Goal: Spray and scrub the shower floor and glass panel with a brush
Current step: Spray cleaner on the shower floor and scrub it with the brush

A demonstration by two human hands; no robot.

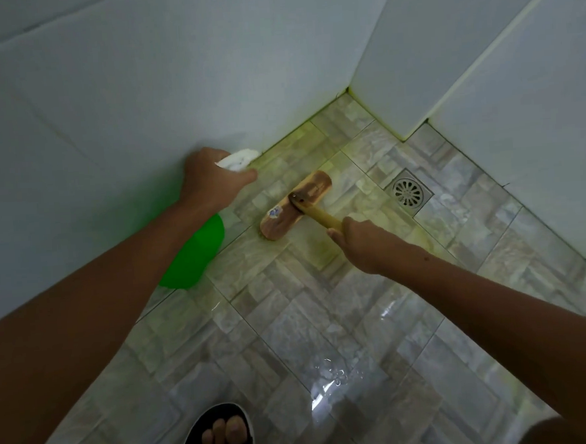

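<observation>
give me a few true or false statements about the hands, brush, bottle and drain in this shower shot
1. The left hand holds the green spray bottle with white nozzle. True.
2. The right hand grips the wooden scrub brush by its handle. True.
3. The brush head covers the round metal floor drain. False: the drain lies apart, to its right.
4. The brush scrubs the wall. False: it rests on the tiled floor.

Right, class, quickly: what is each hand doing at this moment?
Left hand: grips the green spray bottle by its white trigger head.
Right hand: grips the brush by its handle, head on the floor tiles.
</observation>
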